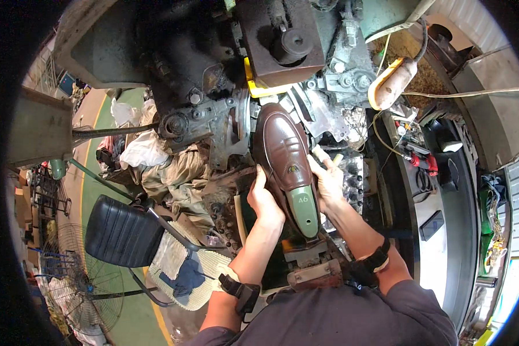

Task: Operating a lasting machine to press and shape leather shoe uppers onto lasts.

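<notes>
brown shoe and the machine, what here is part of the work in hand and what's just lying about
In hand: brown shoe on its green last, left hand, right hand, dark machine.

Lying about: black chair, floor fan, red-handled pliers, rags.

**A crowded workshop floor**

A green floor (112, 124) with a yellow line runs along the left. On it stand a black ribbed chair (121, 233) and a cage fan (81, 282). Rags (141, 147) pile nearby. Daylight falls on a corrugated wall (470, 23) at upper right.
</notes>
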The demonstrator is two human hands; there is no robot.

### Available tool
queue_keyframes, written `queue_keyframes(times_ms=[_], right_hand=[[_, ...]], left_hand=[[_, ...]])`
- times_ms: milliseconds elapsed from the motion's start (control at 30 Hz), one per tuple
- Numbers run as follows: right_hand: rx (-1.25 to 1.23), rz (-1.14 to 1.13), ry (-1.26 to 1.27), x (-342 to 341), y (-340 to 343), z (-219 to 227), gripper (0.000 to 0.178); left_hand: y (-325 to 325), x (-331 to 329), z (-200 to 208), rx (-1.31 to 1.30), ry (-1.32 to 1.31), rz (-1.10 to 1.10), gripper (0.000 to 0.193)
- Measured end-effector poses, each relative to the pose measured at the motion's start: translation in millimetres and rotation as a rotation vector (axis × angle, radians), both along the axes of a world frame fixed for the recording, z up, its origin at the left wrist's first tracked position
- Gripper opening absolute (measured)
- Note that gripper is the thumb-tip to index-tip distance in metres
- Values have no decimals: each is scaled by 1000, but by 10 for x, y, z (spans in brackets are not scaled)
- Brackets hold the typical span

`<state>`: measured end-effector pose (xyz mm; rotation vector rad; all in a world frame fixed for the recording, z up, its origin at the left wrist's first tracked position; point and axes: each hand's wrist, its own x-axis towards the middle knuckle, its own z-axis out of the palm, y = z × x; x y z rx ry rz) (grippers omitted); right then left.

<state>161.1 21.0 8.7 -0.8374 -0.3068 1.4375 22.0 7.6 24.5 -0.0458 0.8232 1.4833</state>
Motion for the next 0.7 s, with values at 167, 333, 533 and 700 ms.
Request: queue_keyframes(times_ms=[167,333,533,700], right_hand=[[-34,-76,-59,-27,67,-45,72],[-41,24,166,10,-16,18,59],[-123,450,-221,182,-293,-109,46],[-116,462,-17,-53,-423,240,64]], left_hand=[[67,-12,-156,2,30,23,38],[-8,-56,36,50,-50,-88,40],[-191,-109,40,-17,117,-219,46],[-339,130,325,91,73,-244,56]])
